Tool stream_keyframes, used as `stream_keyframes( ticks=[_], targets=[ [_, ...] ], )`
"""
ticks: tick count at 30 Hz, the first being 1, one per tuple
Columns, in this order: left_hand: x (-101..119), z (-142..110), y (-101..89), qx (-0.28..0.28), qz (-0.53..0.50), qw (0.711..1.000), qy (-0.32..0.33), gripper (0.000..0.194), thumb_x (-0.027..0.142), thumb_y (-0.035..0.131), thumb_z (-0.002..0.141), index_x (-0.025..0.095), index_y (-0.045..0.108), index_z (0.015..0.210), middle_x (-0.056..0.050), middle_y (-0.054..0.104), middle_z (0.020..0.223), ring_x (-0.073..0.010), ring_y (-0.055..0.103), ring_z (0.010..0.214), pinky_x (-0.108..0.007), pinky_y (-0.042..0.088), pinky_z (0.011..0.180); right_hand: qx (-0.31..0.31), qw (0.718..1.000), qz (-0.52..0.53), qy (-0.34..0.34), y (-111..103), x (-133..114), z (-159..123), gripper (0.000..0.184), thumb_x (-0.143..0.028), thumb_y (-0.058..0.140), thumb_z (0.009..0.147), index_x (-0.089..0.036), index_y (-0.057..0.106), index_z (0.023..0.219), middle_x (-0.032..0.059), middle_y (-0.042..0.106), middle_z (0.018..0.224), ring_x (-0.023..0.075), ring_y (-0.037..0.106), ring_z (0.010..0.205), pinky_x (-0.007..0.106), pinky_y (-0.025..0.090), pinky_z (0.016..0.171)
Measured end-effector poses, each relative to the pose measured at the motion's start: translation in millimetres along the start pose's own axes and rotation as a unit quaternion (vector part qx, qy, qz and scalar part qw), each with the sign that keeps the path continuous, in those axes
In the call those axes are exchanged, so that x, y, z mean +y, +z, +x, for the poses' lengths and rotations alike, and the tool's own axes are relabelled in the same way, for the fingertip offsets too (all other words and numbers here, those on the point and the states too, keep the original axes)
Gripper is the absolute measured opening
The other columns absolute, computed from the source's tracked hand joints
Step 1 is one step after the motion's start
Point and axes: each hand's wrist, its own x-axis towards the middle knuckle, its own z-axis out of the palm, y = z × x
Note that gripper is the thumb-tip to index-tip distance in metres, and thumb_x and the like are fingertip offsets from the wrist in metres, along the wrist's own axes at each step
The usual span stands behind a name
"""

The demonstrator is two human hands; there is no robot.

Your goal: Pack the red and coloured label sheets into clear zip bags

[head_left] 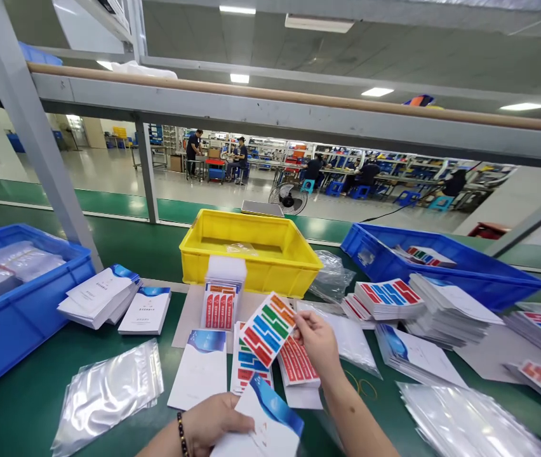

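Observation:
My left hand (216,422) grips a white booklet (263,422) with a blue band, close to the bottom edge of the view. A sticker sheet (269,329) with red, blue, green and orange shapes is pinched by its right edge in my right hand (317,339). Below that sheet lies a stack of similar colored sheets (246,365), partly covered. Right of it, under my right wrist, is a pile of red label sheets (298,365). On the left a white booklet stack (199,371) lies flat. Behind these stands a holder of red and orange labels (220,308).
A yellow bin (251,270) stands at the back middle, between a blue bin (27,304) and another blue bin (442,260). Clear plastic bags (111,393) lie front left, more bags (470,419) front right. Booklet stacks (446,304) crowd the right. A metal rail (270,111) crosses above.

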Motion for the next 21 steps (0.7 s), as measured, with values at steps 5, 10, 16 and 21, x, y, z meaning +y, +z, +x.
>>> stream_keyframes(
  ticks=[5,10,16,21],
  targets=[
    [9,1,1.1,0.04,-0.067,0.996,0.035,0.04,0.047,0.062,0.07,0.008,0.067,0.08,-0.014,0.073,0.077,-0.0258,0.068,0.076,-0.035,0.047,0.075,-0.034,0.992,0.092,0.077,-4,-2,-32,0.046,-0.065,0.053,0.067,-0.019,0.05,0.065,-0.0081,0.042,0.035,0.0072,0.034,0.029,0.019,0.027,0.032],
    [20,-3,12.3,0.084,-0.084,0.992,0.047,0.04,0.047,0.064,0.07,0.009,0.066,0.079,-0.012,0.073,0.073,-0.0245,0.068,0.07,-0.034,0.048,0.072,-0.139,0.975,0.104,0.141,20,-6,-65,0.04,-0.056,0.063,0.063,-0.018,0.051,0.06,-0.0072,0.045,0.037,0.0058,0.036,0.027,0.017,0.022,0.031],
    [21,-7,13.7,0.09,-0.049,0.995,0.018,0.037,0.041,0.072,0.063,0.011,0.064,0.082,-0.011,0.074,0.074,-0.0254,0.069,0.072,-0.036,0.049,0.074,-0.053,0.985,-0.155,-0.062,7,0,-58,0.036,-0.044,0.04,0.086,-0.018,0.056,0.065,0.0023,0.059,0.06,0.015,0.055,0.055,0.026,0.041,0.053],
    [20,-5,12.6,0.099,-0.04,0.994,0.024,0.039,0.043,0.075,0.058,0.012,0.062,0.077,-0.01,0.074,0.069,-0.0261,0.069,0.07,-0.037,0.05,0.073,0.002,0.889,-0.435,-0.145,-1,10,-51,0.031,-0.039,0.05,0.081,-0.015,0.06,0.064,0.0113,0.062,0.072,0.0234,0.055,0.07,0.034,0.04,0.065]
  ],
)
